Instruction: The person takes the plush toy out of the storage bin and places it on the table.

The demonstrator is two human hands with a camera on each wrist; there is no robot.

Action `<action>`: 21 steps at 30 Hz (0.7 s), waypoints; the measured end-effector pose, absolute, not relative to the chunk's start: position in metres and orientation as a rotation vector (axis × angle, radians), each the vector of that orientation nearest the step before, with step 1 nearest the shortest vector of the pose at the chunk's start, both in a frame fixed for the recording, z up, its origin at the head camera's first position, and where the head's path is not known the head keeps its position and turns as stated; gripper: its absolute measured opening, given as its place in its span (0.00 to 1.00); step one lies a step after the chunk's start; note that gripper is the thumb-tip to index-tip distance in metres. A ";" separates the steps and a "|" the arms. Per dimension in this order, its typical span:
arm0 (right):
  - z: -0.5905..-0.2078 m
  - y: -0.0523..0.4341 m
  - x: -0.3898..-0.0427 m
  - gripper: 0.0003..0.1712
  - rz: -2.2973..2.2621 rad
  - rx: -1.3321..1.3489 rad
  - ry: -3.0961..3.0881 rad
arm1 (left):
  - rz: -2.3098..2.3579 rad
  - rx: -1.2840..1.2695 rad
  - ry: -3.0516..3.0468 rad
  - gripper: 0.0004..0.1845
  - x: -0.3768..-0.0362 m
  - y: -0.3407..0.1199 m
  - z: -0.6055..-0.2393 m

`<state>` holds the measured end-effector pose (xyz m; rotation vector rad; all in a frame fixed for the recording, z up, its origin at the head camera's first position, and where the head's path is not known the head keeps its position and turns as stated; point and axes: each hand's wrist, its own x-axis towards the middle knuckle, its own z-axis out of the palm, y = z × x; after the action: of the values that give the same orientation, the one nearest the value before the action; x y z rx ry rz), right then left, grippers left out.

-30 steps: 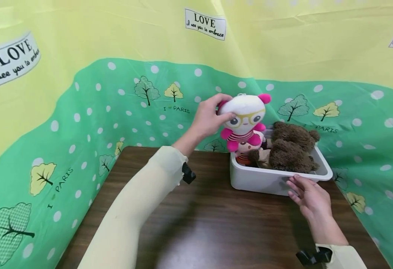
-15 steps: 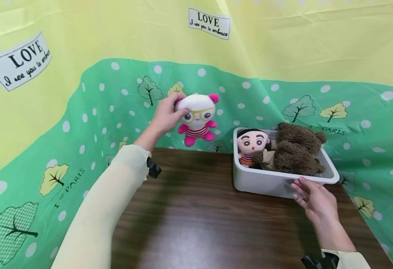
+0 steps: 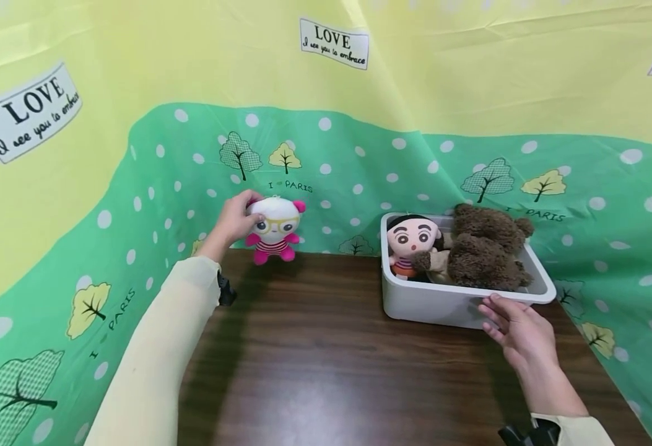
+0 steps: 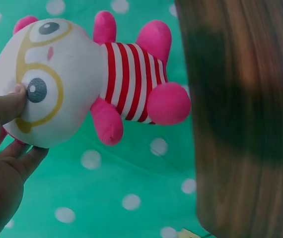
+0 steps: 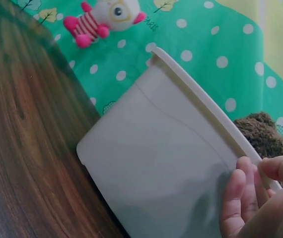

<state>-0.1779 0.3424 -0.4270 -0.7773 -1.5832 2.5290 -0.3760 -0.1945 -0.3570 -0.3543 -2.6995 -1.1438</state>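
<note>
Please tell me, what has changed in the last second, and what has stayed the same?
The left hand, still gripping the white and pink plush doll by its head, carried it out of the white bin to the left and down to the far left edge of the table. The right hand stayed on the bin's near rim; the brown teddy bear and the black-haired doll remained inside.

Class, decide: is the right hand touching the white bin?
Touching. The right wrist view shows the right hand with fingers against the white bin wall, thumb over its rim.
</note>
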 end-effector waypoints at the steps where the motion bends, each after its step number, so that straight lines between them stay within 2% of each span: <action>1: -0.427 0.342 -0.178 0.10 2.524 -0.783 -1.591 | -1.130 -0.341 -2.707 0.17 -0.378 -0.198 -0.362; 10: -0.427 0.342 -0.178 0.09 2.512 -0.791 -1.624 | -1.106 -0.265 -2.770 0.15 -0.390 -0.227 -0.390; 21: -0.427 0.344 -0.177 0.09 2.501 -0.769 -1.624 | -1.170 -0.192 -2.793 0.19 -0.396 -0.251 -0.417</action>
<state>-0.1772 0.3439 -0.4274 -0.7690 -1.6237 2.5005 -0.3956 -0.2510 -0.4169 -0.1918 -2.7933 -1.1699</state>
